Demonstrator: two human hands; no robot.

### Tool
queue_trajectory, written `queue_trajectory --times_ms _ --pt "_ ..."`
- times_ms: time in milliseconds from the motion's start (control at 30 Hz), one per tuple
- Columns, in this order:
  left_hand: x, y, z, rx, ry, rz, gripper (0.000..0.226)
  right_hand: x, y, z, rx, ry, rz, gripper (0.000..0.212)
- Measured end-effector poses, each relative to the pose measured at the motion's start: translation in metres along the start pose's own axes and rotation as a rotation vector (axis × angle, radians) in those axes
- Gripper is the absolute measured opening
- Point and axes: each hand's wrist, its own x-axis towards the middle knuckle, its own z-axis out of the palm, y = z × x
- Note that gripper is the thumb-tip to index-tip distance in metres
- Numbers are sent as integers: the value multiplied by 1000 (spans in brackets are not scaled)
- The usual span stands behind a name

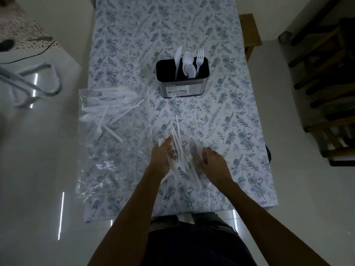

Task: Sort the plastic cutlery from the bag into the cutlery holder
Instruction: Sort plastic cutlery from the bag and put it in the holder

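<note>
Both hands reach forward: left hand (163, 156) grips a cutlery bundle (179, 150) (forks visible), right hand (213, 160) curled, contents unclear.

Cutlery holder (182, 81) behind centre on table (240, 121), bag (113, 131) at left, loose cutlery (180, 150) nearest

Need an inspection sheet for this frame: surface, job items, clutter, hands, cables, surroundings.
Surface: floral tablecloth covers the table.
Job's things: cutlery holder upright, holding a knife, spoons and a fork; clear bag at the left edge, cutlery inside.
Clutter: nothing seen.
Hands: left hand holds a bunch of loose cutlery; right hand at the same pile, grip unclear.
Cables: dark cable, upper left.
Surroundings: wooden chair on the right; tiled floor.
</note>
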Motion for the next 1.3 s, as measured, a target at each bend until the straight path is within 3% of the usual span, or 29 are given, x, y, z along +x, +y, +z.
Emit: queue_trajectory --times_ms 67,133,233,300,467,533,633,700,767,867,967,1033,1100,1167,1233,1300 --pt "-2 0 3 -38 -52 9 15 -2 -6 -7 130 112 3 10" --pt "-2 -6 7 -9 -105 54 20 -6 -20 -15 321 152 -52 18" --pt "-10 -9 14 -36 -196 85 52 -14 -45 -20 539 91 -114 17" --pt "-15 -11 14 -39 -196 116 62 -17 -55 -17 567 80 -133 17" --pt "-16 -30 7 59 -165 234 48 -17 -72 -9 522 22 -74 18" --pt "-21 -32 9 74 -141 265 39 -14 -77 -8 561 61 -1 15" --pt "-23 -29 11 95 -119 300 40 -11 -75 -13 649 141 112 27" --pt "-24 -23 12 88 -82 308 39 -9 -71 -16 529 230 55 27" --pt "-25 -15 14 60 -120 295 49 -8 -66 -12 338 284 -114 20" --pt "-27 -9 17 68 -160 269 57 -8 -61 0 166 234 -336 21" --pt "-20 -14 7 94 -100 247 46 -10 -60 4 262 110 -416 25" --pt "-18 -15 0 55 10 185 42 -13 -51 -1 375 108 -357 26" --pt "-15 -9 -9 -10 91 114 36 -13 -35 -2 422 196 -172 18" --pt "-16 -2 -14 -41 61 55 31 -14 -21 2 303 137 -11 23" --pt "-17 2 -17 -69 -15 41 19 -15 -15 12 130 -12 11 33" --pt "-15 2 -18 -34 -64 69 15 -15 -15 18 30 -57 -14 23"
